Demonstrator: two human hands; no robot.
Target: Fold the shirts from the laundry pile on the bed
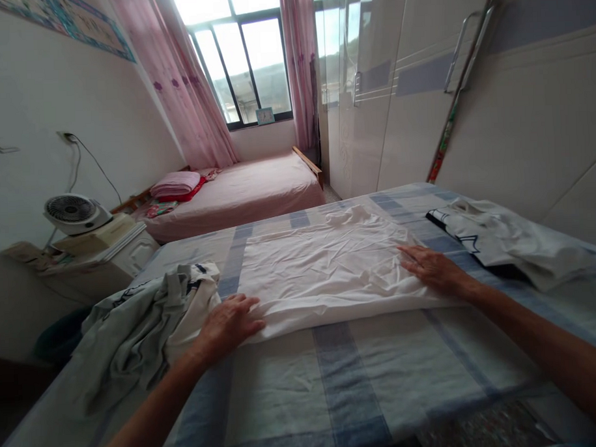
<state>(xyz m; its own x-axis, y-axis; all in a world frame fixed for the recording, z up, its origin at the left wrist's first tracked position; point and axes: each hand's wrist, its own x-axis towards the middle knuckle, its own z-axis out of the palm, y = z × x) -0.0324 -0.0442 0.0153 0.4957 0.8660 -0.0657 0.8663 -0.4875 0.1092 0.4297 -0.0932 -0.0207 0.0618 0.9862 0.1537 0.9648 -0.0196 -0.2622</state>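
Observation:
A white garment [319, 265], wrinkled on top, is spread across the bed with its near edge folded over in a long strip. At its near left corner rests my left hand [233, 322], fingers somewhat apart and touching the cloth. My right hand [431, 269] lies on the garment's right side with its fingers stretched out over the fabric. Neither hand visibly grips the cloth. Beside my left hand is a heap of grey-green and white clothes [145, 326]. A white garment with black trim [504, 239] lies to the right of my right hand.
A blue and white checked sheet [293, 373] covers this bed. Beyond it stand a pink-covered bed [262, 185] and a window [253, 62] with pink curtains. A fan [75, 212] sits on a cabinet at left. A tall wardrobe [392, 116] lines the right side.

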